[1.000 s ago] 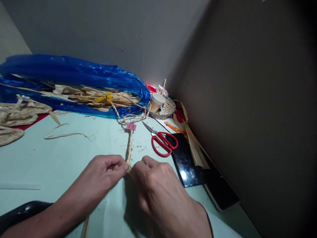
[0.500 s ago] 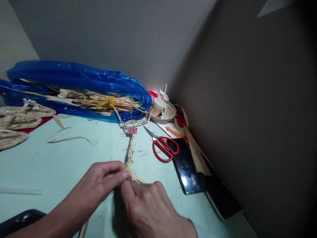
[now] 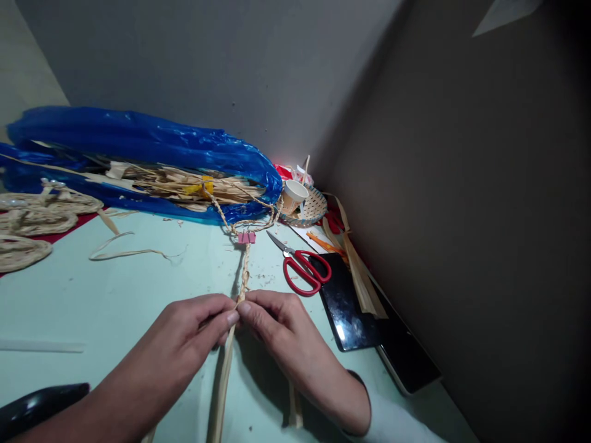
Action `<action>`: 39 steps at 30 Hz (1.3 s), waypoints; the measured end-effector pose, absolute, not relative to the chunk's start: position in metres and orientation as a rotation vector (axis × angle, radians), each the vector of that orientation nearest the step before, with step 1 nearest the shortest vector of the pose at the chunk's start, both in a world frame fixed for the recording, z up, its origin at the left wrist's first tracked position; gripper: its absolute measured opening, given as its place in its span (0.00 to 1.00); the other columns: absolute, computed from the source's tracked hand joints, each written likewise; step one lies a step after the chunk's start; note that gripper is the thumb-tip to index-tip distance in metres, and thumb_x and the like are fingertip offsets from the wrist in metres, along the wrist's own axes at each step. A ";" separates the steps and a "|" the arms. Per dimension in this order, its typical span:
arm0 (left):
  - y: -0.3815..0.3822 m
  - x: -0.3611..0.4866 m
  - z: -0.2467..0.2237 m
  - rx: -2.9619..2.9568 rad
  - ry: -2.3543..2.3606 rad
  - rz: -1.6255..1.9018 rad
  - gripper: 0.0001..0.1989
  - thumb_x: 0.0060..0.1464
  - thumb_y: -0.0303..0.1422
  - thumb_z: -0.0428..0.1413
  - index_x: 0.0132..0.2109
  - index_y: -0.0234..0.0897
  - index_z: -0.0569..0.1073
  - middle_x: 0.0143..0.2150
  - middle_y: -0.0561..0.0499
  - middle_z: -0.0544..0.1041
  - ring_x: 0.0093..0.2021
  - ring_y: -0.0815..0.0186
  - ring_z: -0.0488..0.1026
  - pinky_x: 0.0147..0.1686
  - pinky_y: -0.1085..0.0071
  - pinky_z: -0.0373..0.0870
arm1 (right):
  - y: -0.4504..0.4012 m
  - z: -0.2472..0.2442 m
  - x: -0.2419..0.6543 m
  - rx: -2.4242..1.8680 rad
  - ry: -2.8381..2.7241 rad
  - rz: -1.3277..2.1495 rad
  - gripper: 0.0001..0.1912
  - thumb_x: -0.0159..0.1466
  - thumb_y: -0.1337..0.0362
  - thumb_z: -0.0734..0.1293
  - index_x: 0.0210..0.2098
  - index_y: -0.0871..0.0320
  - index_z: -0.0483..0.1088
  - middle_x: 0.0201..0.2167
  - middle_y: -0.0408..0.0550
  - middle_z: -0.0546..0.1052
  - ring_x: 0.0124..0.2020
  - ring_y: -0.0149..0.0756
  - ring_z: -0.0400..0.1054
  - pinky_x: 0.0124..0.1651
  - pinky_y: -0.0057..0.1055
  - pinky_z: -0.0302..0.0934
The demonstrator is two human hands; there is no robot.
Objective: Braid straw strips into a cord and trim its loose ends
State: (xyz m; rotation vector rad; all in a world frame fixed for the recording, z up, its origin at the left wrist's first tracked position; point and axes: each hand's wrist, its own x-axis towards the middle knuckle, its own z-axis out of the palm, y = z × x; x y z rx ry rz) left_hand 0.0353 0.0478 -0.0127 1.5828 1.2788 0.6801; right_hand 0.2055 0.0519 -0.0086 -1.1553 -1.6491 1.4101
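Observation:
A braid of pale dried plant strips point(image 3: 245, 271) runs from a pink binder clip point(image 3: 246, 237) toward me. At its lower end my left hand point(image 3: 196, 329) pinches the strips between thumb and forefinger. My right hand point(image 3: 277, 320) pinches the same spot from the other side, thumb and forefinger closed on a strip. One long loose strip point(image 3: 225, 381) hangs down from between the hands, and a shorter strip end point(image 3: 295, 406) shows under my right wrist. Beyond the clip, a thin braided cord point(image 3: 217, 209) loops back toward the bundle.
Red-handled scissors point(image 3: 307, 271) lie right of the braid, touching a black tablet-like device point(image 3: 346, 307). Behind are a blue plastic bag point(image 3: 152, 132) with dried strips, a paper cup point(image 3: 294, 195) and a woven basket point(image 3: 317, 208). Coiled woven pieces point(image 3: 25, 255) lie left; a wall stands right.
My right hand has moved up and turned, its thumb and forefinger now beside my left fingertips at the braid's end. A long strip now shows hanging between the hands.

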 end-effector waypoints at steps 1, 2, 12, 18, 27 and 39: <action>0.046 0.035 -0.013 1.640 1.295 0.657 0.15 0.58 0.44 0.52 0.29 0.42 0.73 0.30 0.51 0.78 0.35 0.57 0.74 0.36 0.64 0.67 | 0.052 -0.010 0.204 -1.148 -1.605 1.437 0.18 0.69 0.62 0.62 0.23 0.58 0.62 0.21 0.37 0.58 0.25 0.28 0.51 0.29 0.26 0.47; 0.044 0.034 -0.013 1.698 1.311 0.633 0.15 0.59 0.44 0.50 0.29 0.43 0.72 0.29 0.51 0.78 0.34 0.57 0.73 0.36 0.64 0.66 | 0.051 -0.012 0.203 -1.151 -1.575 1.454 0.19 0.69 0.61 0.62 0.22 0.58 0.61 0.19 0.36 0.57 0.24 0.28 0.50 0.28 0.27 0.47; 0.049 0.029 -0.011 2.110 1.449 0.452 0.20 0.65 0.43 0.40 0.29 0.43 0.67 0.27 0.52 0.76 0.29 0.60 0.74 0.33 0.63 0.66 | 0.050 -0.011 0.207 -1.245 -1.791 1.243 0.21 0.70 0.61 0.61 0.21 0.59 0.68 0.20 0.41 0.69 0.24 0.29 0.59 0.31 0.28 0.52; 0.040 0.035 -0.018 2.410 1.478 0.557 0.18 0.63 0.34 0.42 0.24 0.43 0.62 0.21 0.54 0.71 0.21 0.64 0.72 0.22 0.67 0.65 | 0.047 -0.016 0.202 -1.274 -1.857 1.101 0.19 0.68 0.66 0.61 0.20 0.57 0.57 0.19 0.37 0.58 0.24 0.28 0.50 0.28 0.28 0.45; 0.022 0.045 -0.039 2.929 1.465 0.499 0.18 0.53 0.15 0.43 0.34 0.35 0.75 0.27 0.44 0.77 0.22 0.54 0.76 0.22 0.59 0.71 | 0.053 -0.016 0.206 -1.110 -1.695 1.502 0.14 0.65 0.68 0.59 0.22 0.57 0.60 0.21 0.37 0.56 0.26 0.29 0.48 0.28 0.27 0.45; 0.024 0.038 -0.030 2.747 1.218 0.994 0.13 0.63 0.27 0.46 0.33 0.40 0.73 0.28 0.52 0.76 0.28 0.63 0.75 0.32 0.67 0.67 | 0.055 -0.021 0.202 -1.035 -1.488 1.574 0.14 0.66 0.62 0.64 0.27 0.61 0.74 0.24 0.42 0.71 0.29 0.32 0.63 0.36 0.27 0.57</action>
